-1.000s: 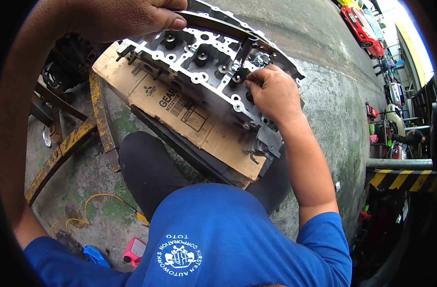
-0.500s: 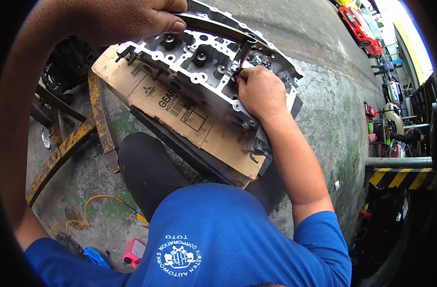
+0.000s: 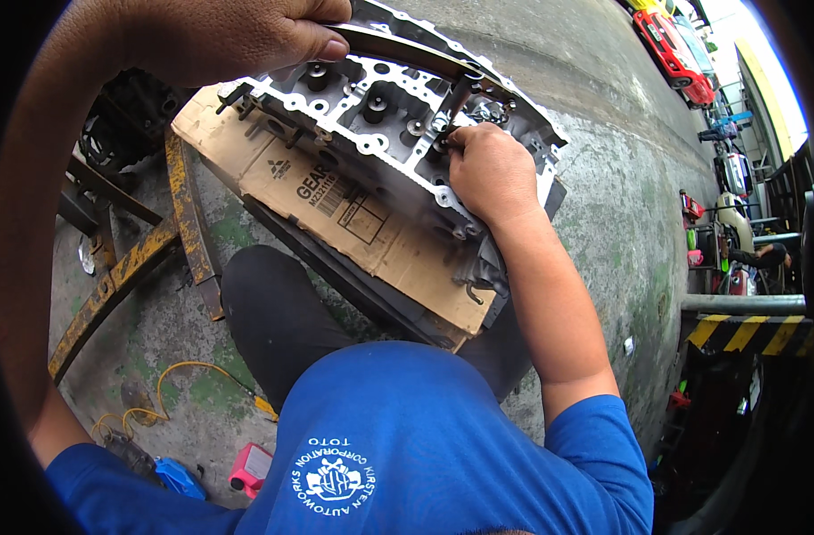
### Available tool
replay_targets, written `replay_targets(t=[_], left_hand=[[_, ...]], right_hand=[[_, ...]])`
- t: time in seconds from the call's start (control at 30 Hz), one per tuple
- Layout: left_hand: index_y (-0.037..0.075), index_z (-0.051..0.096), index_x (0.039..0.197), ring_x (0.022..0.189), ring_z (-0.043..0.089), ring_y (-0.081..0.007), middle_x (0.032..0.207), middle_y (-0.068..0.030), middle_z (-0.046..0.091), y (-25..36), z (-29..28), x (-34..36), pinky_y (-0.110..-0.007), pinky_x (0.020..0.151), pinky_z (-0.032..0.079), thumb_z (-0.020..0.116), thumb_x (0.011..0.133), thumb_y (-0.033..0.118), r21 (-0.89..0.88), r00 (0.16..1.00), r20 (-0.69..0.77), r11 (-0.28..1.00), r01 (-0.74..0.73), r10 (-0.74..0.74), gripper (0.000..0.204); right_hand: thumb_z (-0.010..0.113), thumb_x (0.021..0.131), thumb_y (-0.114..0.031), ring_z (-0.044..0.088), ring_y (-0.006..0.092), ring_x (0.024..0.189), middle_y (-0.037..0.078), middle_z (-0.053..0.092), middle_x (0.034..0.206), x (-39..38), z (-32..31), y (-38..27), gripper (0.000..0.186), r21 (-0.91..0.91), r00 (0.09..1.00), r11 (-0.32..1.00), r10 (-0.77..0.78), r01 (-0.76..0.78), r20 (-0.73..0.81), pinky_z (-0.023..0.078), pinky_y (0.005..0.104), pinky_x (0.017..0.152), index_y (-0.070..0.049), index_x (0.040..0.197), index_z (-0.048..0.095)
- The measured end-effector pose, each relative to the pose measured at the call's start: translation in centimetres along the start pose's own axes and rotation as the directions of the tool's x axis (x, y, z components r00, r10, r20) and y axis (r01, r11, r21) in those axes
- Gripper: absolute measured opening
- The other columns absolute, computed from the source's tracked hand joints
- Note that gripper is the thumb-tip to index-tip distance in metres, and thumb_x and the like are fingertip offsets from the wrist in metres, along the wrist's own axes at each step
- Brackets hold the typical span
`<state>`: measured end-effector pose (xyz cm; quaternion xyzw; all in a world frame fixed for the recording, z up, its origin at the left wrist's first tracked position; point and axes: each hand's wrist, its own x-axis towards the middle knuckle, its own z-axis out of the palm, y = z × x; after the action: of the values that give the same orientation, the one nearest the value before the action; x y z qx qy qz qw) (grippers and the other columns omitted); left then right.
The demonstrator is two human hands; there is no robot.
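Right grip (image 3: 494, 174) closed, fingertips pinched on a small dark part at a valve pocket of the cylinder head (image 3: 371, 116), just under the dark metal lever bar (image 3: 407, 49); what exactly is pinched is too small to tell. Left grip (image 3: 238, 36) closed around the near end of that lever bar, thumb pressed flat on top, at the upper edge of view. Bar runs from left hand rightward across the head's top side, its far end meeting a short dark stem that drops to the pocket at the right fingertips

Cylinder head: grey aluminium casting, tilted, long axis running upper left to lower right, round valve wells with dark springs visible in a row, bolt holes along white machined edge. It lies on a flattened brown cardboard box (image 3: 353, 214), which rests on a dark slab below it, all on the concrete floor (image 3: 603, 134)

Person's dark trouser knee (image 3: 273, 312) just below cardboard edge, blue shirt (image 3: 407, 446) fills the bottom. Left of cardboard: rusty yellow-painted steel frame bars (image 3: 157, 241) and dark machinery. Yellow cable (image 3: 184, 374) looped on floor lower left, small pink container (image 3: 251, 465) and blue object (image 3: 177, 477) near it. Right rim: yellow-black striped barrier (image 3: 746, 332), red car (image 3: 670, 45) far up the concrete
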<state>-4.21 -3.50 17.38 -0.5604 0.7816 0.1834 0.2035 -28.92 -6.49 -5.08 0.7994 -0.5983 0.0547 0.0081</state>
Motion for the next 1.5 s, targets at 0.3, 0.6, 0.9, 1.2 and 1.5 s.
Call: replay_targets(t=[0.3, 0.6, 0.9, 1.2, 1.5], left_hand=[[0.000, 0.070, 0.123, 0.106, 0.069, -0.0421, 0.109, -0.0257, 0.074, -0.4, -0.3, 0.3, -0.049, 0.096, 0.052, 0.049, 0.113, 0.037, 0.016, 0.999, 0.034, 1.000, -0.015, 0.015, 0.044], [-0.001, 0.071, 0.122, 0.106, 0.068, -0.0426, 0.109, -0.0256, 0.074, -0.1, 0.2, 0.4, -0.050, 0.095, 0.051, 0.050, 0.113, 0.037, 0.060, 1.000, -0.016, 0.998, 0.017, -0.016, 0.044], [-0.003, 0.071, 0.122, 0.107, 0.068, -0.0416, 0.110, -0.0257, 0.073, 0.5, 0.9, -0.1, -0.049, 0.097, 0.051, 0.049, 0.113, 0.035, 0.071, 0.997, -0.069, 0.996, 0.044, -0.039, 0.044], [-0.003, 0.071, 0.121, 0.108, 0.069, -0.0414, 0.111, -0.0259, 0.074, 0.6, 1.2, -0.7, -0.049, 0.098, 0.051, 0.050, 0.113, 0.034, 0.094, 0.995, -0.098, 0.994, 0.046, -0.037, 0.043], [-0.003, 0.071, 0.120, 0.107, 0.069, -0.0411, 0.110, -0.0253, 0.073, 0.5, 0.7, -0.2, -0.049, 0.098, 0.051, 0.049, 0.113, 0.033, 0.061, 0.998, -0.047, 0.998, 0.036, -0.033, 0.043]], right_hand=[[0.066, 0.089, -0.020, 0.077, 0.0377, 0.096, 0.019, 0.077, 0.104, -0.1, -0.6, -0.1, 0.025, 0.044, 1.000, 0.999, -0.017, 0.017, -0.006, 0.062, 0.0470, 0.089, -0.008, 0.103, 0.082], [0.067, 0.087, -0.024, 0.078, 0.0385, 0.091, 0.020, 0.078, 0.097, 0.5, -0.2, -1.0, 0.025, 0.007, 0.997, 0.997, 0.073, -0.072, -0.012, 0.062, 0.0477, 0.086, -0.007, 0.098, 0.083], [0.064, 0.090, -0.024, 0.078, 0.0387, 0.093, 0.021, 0.078, 0.099, 0.5, -0.3, -1.4, 0.026, -0.054, 0.996, 0.995, 0.089, -0.089, -0.008, 0.062, 0.0480, 0.085, -0.006, 0.099, 0.081], [0.069, 0.098, -0.027, 0.077, 0.0378, 0.094, 0.020, 0.076, 0.102, -0.1, 0.0, -1.1, 0.024, -0.002, 0.997, 0.997, 0.080, -0.080, -0.012, 0.062, 0.0479, 0.084, -0.006, 0.102, 0.080], [0.072, 0.092, -0.023, 0.075, 0.0354, 0.101, 0.018, 0.078, 0.106, -0.5, -0.3, -0.5, 0.022, 0.031, 0.998, 0.997, 0.066, -0.066, 0.009, 0.059, 0.0453, 0.091, -0.009, 0.105, 0.083]])
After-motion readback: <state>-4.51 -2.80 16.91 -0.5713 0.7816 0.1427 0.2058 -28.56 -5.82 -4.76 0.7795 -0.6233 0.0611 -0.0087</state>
